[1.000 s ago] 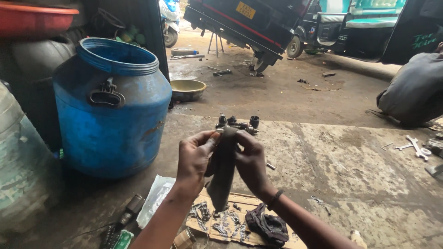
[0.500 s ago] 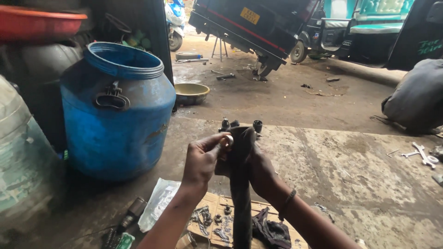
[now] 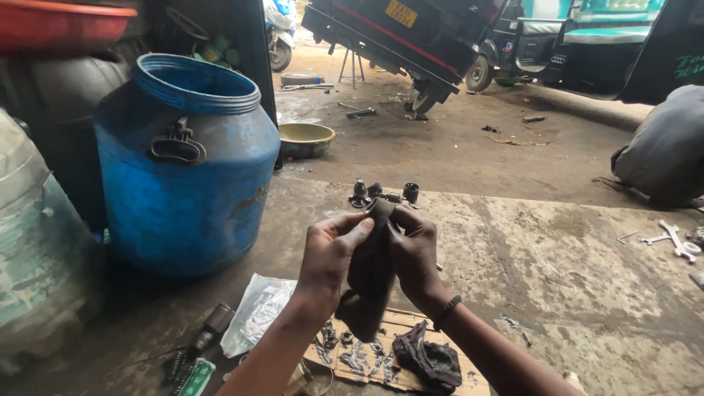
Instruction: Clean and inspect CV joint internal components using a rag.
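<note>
A dark, greasy cylindrical part [image 3: 372,257] stands upright above a cardboard sheet [image 3: 400,323], gripped between both hands. The left hand [image 3: 330,253] pinches its top with fingertips; the right hand [image 3: 414,253] wraps its side. A black rag [image 3: 429,359] lies below, small metal fittings [image 3: 381,194] beyond, a blue drum [image 3: 187,169] left.

We see both our bare forearms reaching up from the bottom edge, meeting at centre. Our left hand [image 3: 331,253] curls with fingertips pointing right, thumb on top. Our right hand [image 3: 415,253] faces it, fingers bent inward, a dark beaded band on its wrist. Both hands are closed in a grip between them.
</note>
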